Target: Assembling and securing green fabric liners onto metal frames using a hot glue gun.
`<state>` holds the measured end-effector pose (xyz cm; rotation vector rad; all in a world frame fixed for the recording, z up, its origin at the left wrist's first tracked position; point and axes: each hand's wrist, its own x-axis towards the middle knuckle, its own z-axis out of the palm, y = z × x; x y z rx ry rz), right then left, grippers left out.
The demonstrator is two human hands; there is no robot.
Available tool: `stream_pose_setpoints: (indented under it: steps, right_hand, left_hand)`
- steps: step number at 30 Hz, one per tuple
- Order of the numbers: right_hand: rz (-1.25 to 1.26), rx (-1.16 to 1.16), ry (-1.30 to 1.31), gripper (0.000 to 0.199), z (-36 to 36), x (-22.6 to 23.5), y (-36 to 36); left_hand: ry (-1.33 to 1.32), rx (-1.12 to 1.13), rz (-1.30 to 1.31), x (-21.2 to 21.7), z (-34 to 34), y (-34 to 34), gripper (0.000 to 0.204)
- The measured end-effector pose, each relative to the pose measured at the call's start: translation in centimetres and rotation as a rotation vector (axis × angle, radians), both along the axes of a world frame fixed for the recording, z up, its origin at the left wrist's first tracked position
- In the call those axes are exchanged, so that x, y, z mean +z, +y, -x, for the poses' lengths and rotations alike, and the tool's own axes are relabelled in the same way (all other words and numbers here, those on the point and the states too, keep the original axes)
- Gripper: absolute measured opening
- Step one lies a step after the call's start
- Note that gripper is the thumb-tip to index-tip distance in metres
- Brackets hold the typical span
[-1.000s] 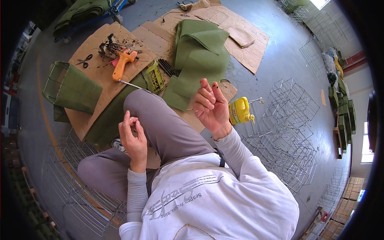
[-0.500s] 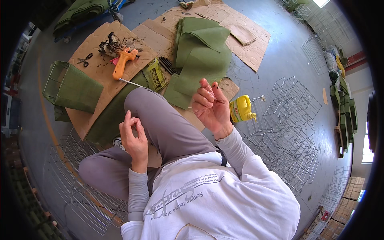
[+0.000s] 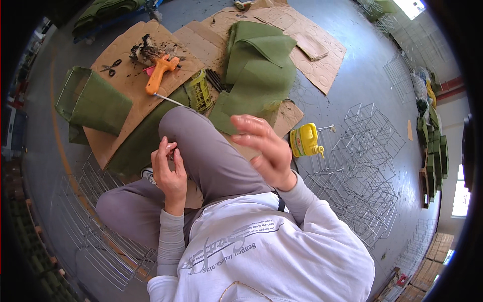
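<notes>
Partly blurred right hand [image 3: 269, 151] | left hand [image 3: 168, 171] pinch contents unreadable

The scene is viewed from a single head-worn fisheye camera, aimed steeply down over the person's chest and bent knee [image 3: 201, 146] at close range. The floor [image 3: 352, 95] beyond is taken in widely, and straight edges are bent toward the dark rim.

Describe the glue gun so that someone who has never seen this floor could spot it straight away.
Start at the big sheet of brown cardboard on the grey floor ahead of the seated person's raised knee. Near its far end, beside a heap of dark scraps, lies the glue gun. It is the only bright orange thing there; the scissors to its left are dark.
</notes>
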<state>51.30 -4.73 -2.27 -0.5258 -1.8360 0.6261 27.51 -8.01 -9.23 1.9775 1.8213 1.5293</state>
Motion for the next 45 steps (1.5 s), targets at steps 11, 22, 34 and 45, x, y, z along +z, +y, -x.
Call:
stream_pose_setpoints:
  steps: [11,22,34,45]
  right_hand:
    - [-0.352,-0.25,-0.594,0.067,2.1,0.7,-2.2]
    - [-0.297,-0.159,-0.543,0.061,2.5,0.0,-2.0]
    - [-0.226,-0.086,-0.395,0.071,3.1,0.2,-2.0]
    - [-0.216,-0.023,-0.422,0.066,3.5,0.1,-2.5]
  left_hand:
    - [-0.009,-0.024,0.0,0.0,0.1,0.0,0.04]
    - [-0.022,-0.033,-0.019,-0.2,0.2,0.0,0.039]
    - [-0.026,-0.005,0.004,-0.1,-0.1,0.5,0.04]
    - [0.023,0.005,-0.029,-0.5,-0.3,0.0,0.047]
